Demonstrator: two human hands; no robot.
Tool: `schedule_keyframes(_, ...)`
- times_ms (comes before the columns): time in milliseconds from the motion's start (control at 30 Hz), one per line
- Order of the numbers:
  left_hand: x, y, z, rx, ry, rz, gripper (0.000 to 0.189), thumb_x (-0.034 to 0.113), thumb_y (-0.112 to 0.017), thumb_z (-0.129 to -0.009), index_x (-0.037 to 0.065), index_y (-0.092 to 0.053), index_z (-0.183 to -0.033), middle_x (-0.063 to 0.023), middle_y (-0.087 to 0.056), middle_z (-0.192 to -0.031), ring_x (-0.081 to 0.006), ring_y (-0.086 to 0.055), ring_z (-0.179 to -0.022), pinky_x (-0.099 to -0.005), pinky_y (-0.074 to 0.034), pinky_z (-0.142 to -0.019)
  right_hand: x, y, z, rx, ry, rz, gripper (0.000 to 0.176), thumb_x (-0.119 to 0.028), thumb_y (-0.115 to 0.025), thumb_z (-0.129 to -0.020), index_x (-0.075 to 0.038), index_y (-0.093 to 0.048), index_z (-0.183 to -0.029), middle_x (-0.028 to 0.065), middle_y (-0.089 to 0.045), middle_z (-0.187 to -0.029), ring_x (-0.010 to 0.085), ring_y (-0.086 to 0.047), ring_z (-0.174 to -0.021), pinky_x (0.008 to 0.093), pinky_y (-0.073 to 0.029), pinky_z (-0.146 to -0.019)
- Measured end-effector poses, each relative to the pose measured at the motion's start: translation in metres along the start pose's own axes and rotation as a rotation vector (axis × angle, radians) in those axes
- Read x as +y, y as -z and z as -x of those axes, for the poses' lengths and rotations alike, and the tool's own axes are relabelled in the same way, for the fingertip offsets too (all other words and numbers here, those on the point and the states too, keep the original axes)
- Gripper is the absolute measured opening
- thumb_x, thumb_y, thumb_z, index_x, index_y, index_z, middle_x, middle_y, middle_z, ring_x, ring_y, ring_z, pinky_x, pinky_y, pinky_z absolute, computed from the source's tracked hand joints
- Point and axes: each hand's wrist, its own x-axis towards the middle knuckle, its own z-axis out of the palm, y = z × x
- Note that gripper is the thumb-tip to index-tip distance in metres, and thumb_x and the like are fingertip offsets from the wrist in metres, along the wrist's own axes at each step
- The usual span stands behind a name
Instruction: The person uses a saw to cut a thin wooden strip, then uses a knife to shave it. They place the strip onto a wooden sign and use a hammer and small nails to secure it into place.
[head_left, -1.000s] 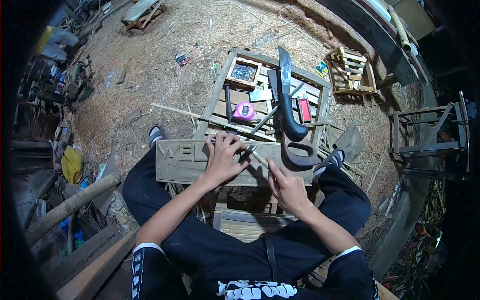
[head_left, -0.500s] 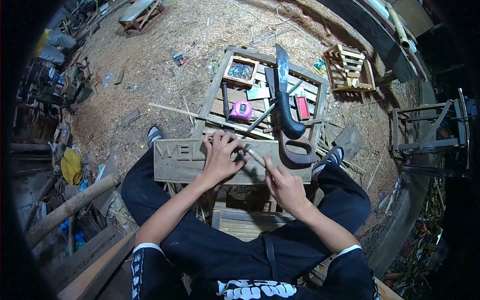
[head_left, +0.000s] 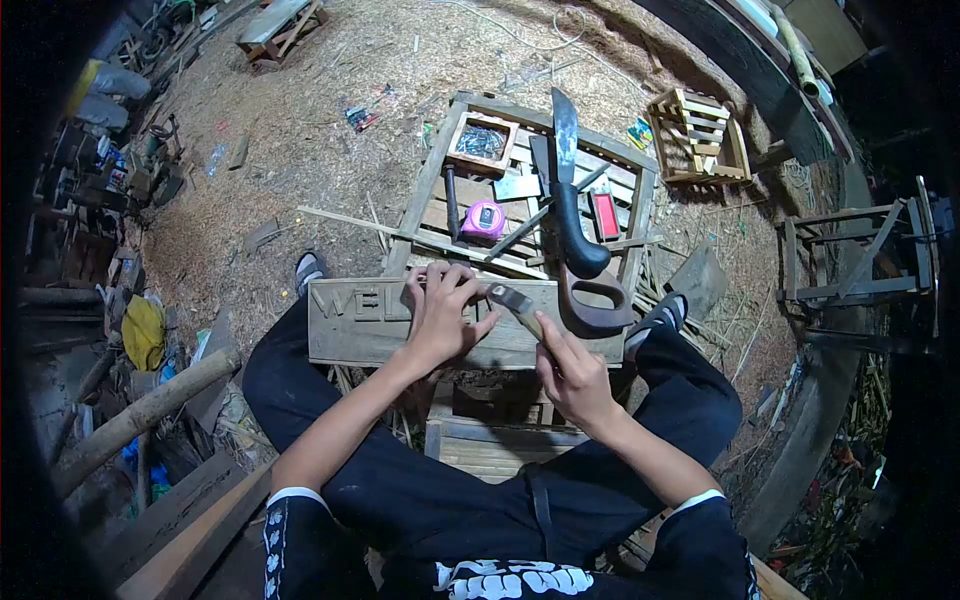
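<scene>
A grey wooden board lies across in front of me, with raised wooden letters reading W, E, L at its left. My left hand presses on the board just right of these letters. Its fingers are bent and close together; whatever they hold is hidden beneath them. In my right hand is a hammer, gripped by its handle. The hammer's head is over the board, right of my left fingertips. A handsaw lies at the board's right end, its handle overlapping the edge.
Beyond the board, a slatted wooden table carries a box of nails, a pink tape measure, a black-handled machete and a red-and-white item. A wooden crate stands at right.
The hammer's head has tilted and lifted slightly, now showing more of its side. My right hand has shifted a little; my left hand stays in place.
</scene>
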Motion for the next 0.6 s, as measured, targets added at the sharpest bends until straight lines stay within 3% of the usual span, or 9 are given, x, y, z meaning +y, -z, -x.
schedule_keyframes(33,0.001,0.001,0.000,-0.001,-0.004,0.001,0.042,0.034,-0.089,-0.071,0.009,-0.074,-0.101,-0.0059,-0.065,-0.117,-0.0297,-0.051,-0.122,-0.0571,-0.023,-0.112,0.003,-0.002,0.001,0.003,-0.002,0.002,0.062,-0.015,-0.069,-0.099,-0.016,-0.051,-0.158,0.0152,-0.063,-0.083,0.0379,-0.067,-0.064,0.0486,-0.053,-0.056)
schedule_keyframes(100,0.001,0.003,0.000,-0.032,-0.003,-0.016,0.045,0.033,-0.091,-0.070,0.008,-0.074,-0.103,-0.0059,-0.065,-0.118,-0.0295,-0.051,-0.122,-0.0559,-0.023,-0.112,0.006,-0.003,0.000,-0.187,-0.082,0.199,0.067,-0.008,-0.072,-0.095,-0.013,-0.051,-0.158,0.0126,-0.059,-0.081,0.0337,-0.064,-0.061,0.0450,-0.052,-0.053)
schedule_keyframes(300,0.000,0.003,0.000,-0.036,0.010,0.026,0.036,0.035,-0.087,-0.075,0.011,-0.074,-0.100,-0.0065,-0.062,-0.119,-0.0309,-0.048,-0.124,-0.0605,-0.022,-0.112,-0.002,-0.001,0.001,-0.051,-0.049,0.015,0.060,-0.018,-0.066,-0.102,-0.017,-0.048,-0.159,0.0174,-0.064,-0.086,0.0415,-0.066,-0.065,0.0530,-0.053,-0.057)
schedule_keyframes(367,-0.001,0.003,-0.001,-0.062,0.000,-0.011,0.036,0.035,-0.087,-0.077,0.012,-0.074,-0.101,-0.0061,-0.062,-0.118,-0.0303,-0.049,-0.123,-0.0601,-0.022,-0.112,0.001,-0.005,0.001,-0.274,-0.142,0.195,0.060,-0.004,-0.070,-0.097,-0.010,-0.054,-0.155,0.0164,-0.065,-0.087,0.0385,-0.066,-0.068,0.0475,-0.054,-0.060)
schedule_keyframes(400,-0.001,0.003,-0.002,-0.055,0.001,0.000,0.037,0.035,-0.087,-0.076,0.012,-0.074,-0.101,-0.0060,-0.062,-0.118,-0.0304,-0.049,-0.124,-0.0597,-0.022,-0.112,-0.002,-0.001,-0.001,-0.290,-0.161,0.195,0.059,-0.004,-0.069,-0.097,-0.010,-0.054,-0.154,0.0175,-0.066,-0.088,0.0395,-0.067,-0.069,0.0476,-0.054,-0.061)
schedule_keyframes(433,-0.002,0.002,-0.004,-0.045,0.006,-0.004,0.037,0.035,-0.087,-0.076,0.012,-0.074,-0.101,-0.0060,-0.062,-0.118,-0.0304,-0.049,-0.124,-0.0597,-0.022,-0.112,-0.002,0.000,-0.004,-0.292,-0.150,0.197,0.059,-0.004,-0.069,-0.097,-0.010,-0.054,-0.154,0.0175,-0.066,-0.088,0.0395,-0.067,-0.069,0.0476,-0.054,-0.061)
schedule_keyframes(500,-0.002,0.001,-0.001,-0.016,0.002,0.024,0.038,0.035,-0.087,-0.075,0.012,-0.075,-0.102,-0.0060,-0.063,-0.118,-0.0309,-0.049,-0.124,-0.0594,-0.022,-0.112,-0.003,-0.001,-0.001,-0.060,-0.064,0.012,0.058,-0.019,-0.064,-0.104,-0.017,-0.047,-0.160,0.0197,-0.066,-0.086,0.0434,-0.068,-0.066,0.0548,-0.054,-0.058)
schedule_keyframes(567,-0.001,0.002,0.000,-0.032,0.007,0.009,0.038,0.035,-0.087,-0.075,0.013,-0.075,-0.103,-0.0063,-0.063,-0.119,-0.0313,-0.048,-0.125,-0.0590,-0.022,-0.112,-0.001,-0.002,0.000,-0.035,-0.053,-0.017,0.059,-0.019,-0.064,-0.104,-0.017,-0.046,-0.160,0.0196,-0.066,-0.085,0.0434,-0.067,-0.066,0.0545,-0.054,-0.058)
schedule_keyframes(600,-0.002,0.002,0.000,-0.048,0.008,-0.003,0.038,0.036,-0.087,-0.075,0.013,-0.075,-0.103,-0.0062,-0.063,-0.119,-0.0313,-0.048,-0.125,-0.0589,-0.022,-0.112,0.003,-0.005,0.000,-0.139,-0.070,0.098,0.061,-0.015,-0.067,-0.101,-0.016,-0.048,-0.160,0.0174,-0.064,-0.085,0.0399,-0.067,-0.064,0.0506,-0.053,-0.056)
